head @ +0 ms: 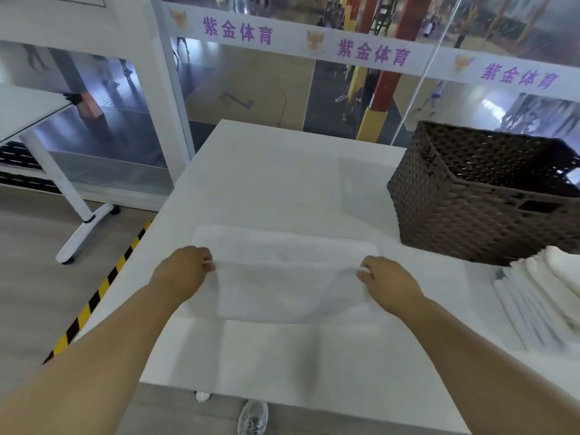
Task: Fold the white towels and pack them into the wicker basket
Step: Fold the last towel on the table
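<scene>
The white towel (292, 277) is lying flat on the white table (282, 171), spanning the gap between the 2 hands. The left hand (185, 271) is pinching the towel's left edge between curled fingers and thumb. The right hand (389, 284) is pinching the right edge in the same way. Both pinches are sitting at about the same height, so the lifted fold line is running level between them.

For a clean fold, the 2 grips should be travelling together, keeping the cloth taut and the carried edge parallel to the far edge beyond the fingertips. Uneven travel is likely to skew the corners.

The wicker basket (483, 196) is standing beyond and outboard of the right hand, well apart from the towel. Its interior is largely hidden. A stack of folded white towels (546, 296) is lying just outboard of the right forearm, nearer than the basket.
</scene>
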Available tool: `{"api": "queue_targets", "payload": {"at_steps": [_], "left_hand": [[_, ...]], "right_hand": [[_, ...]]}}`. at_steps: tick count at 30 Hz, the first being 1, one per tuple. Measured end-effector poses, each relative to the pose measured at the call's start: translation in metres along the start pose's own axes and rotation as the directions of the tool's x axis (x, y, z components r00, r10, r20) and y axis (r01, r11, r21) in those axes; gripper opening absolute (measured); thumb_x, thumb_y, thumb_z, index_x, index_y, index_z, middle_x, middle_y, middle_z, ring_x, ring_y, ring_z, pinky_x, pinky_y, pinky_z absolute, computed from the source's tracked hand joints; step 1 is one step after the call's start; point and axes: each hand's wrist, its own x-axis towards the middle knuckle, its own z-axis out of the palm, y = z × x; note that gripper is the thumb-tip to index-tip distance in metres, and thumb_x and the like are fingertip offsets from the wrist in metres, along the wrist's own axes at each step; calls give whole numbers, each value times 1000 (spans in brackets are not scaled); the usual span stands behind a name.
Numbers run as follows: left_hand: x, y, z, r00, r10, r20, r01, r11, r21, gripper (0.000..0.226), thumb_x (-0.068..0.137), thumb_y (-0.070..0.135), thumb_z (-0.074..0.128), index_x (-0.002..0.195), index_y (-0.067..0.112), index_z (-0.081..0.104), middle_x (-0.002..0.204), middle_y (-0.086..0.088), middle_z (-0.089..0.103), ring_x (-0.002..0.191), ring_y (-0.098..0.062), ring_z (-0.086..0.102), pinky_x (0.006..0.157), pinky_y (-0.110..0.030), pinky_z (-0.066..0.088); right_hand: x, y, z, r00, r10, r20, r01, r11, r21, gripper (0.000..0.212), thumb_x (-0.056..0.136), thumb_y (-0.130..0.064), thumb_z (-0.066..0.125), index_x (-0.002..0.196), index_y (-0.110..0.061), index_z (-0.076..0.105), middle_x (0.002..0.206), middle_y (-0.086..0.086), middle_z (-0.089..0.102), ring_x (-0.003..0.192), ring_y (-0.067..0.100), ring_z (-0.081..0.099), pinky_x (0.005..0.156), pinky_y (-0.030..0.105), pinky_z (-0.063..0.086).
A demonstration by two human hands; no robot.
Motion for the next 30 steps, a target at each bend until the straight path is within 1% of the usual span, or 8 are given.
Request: {"api": "queue_targets", "payload": {"at_steps": [3, 7, 15, 18, 21, 26, 28, 30], "left_hand": [[33, 9, -14, 999, 30, -24, -30, 999, 28, 25, 98, 22, 47, 114, 10, 61, 112, -13, 61, 103, -29, 56, 78, -30, 40], [83, 21, -22, 997, 77, -9, -76, 994, 77, 26, 99, 21, 43, 116, 10, 60, 109, -13, 60, 101, -28, 56, 76, -29, 39], [161, 21, 4, 994, 71, 82, -80, 990, 113, 23, 99, 25, 41, 111, 18, 59, 105, -4, 56, 100, -23, 54, 76, -30, 38], [177, 18, 18, 991, 66, 115, -82, 987, 138, 24, 98, 25, 43, 116, 21, 57, 109, -2, 54, 103, -22, 55, 79, -32, 42], [181, 18, 31, 985, 99, 139, -122, 979, 165, 31, 96, 30, 49, 125, 22, 53, 124, -3, 50, 116, -24, 49, 91, -38, 44], [180, 26, 57, 917, 318, 242, -343, 937, 71, 39, 91, 32, 57, 130, 23, 53, 132, 0, 48, 127, -24, 36, 106, -36, 32], [179, 28, 65, 886, 366, 286, -395, 917, 52, 42, 90, 32, 59, 131, 26, 53, 134, 1, 45, 126, -23, 38, 106, -35, 32], [181, 27, 69, 891, 357, 280, -385, 922, 48, 40, 89, 33, 59, 129, 29, 54, 132, 2, 45, 123, -22, 40, 103, -36, 34]], "right_hand": [[28, -4, -10, 997, 17, -80, -19, 999, -26, 21, 100, -29, 41, 97, -14, 55, 92, 2, 50, 94, 27, 55, 72, 33, 40], [67, -1, -14, 994, 45, -101, -49, 998, -42, 21, 100, -27, 39, 102, -13, 55, 92, 1, 46, 91, 25, 53, 70, 31, 36], [141, 10, 8, 989, 141, -36, -142, 990, -22, 22, 100, -29, 42, 101, -13, 57, 90, 1, 46, 86, 21, 49, 70, 30, 36], [157, 11, 22, 980, 195, 31, -195, 981, -18, 23, 99, -27, 44, 114, -14, 55, 114, 6, 51, 103, 25, 53, 80, 33, 44], [159, 10, 34, 967, 239, 91, -237, 971, -33, 35, 98, -29, 46, 131, -17, 48, 135, 5, 41, 119, 24, 46, 94, 37, 44], [147, -5, 56, 964, 101, 245, -100, 995, -15, 45, 95, -37, 51, 137, -20, 44, 140, 3, 39, 124, 23, 43, 101, 36, 40], [142, -15, 67, 949, 68, 308, -31, 992, -123, 49, 97, -39, 46, 141, -19, 38, 145, 6, 33, 127, 26, 38, 104, 35, 37], [139, -25, 76, 945, 64, 320, 22, 966, -256, 50, 100, -37, 39, 143, -14, 32, 149, 12, 25, 127, 30, 35, 102, 36, 36]]}}
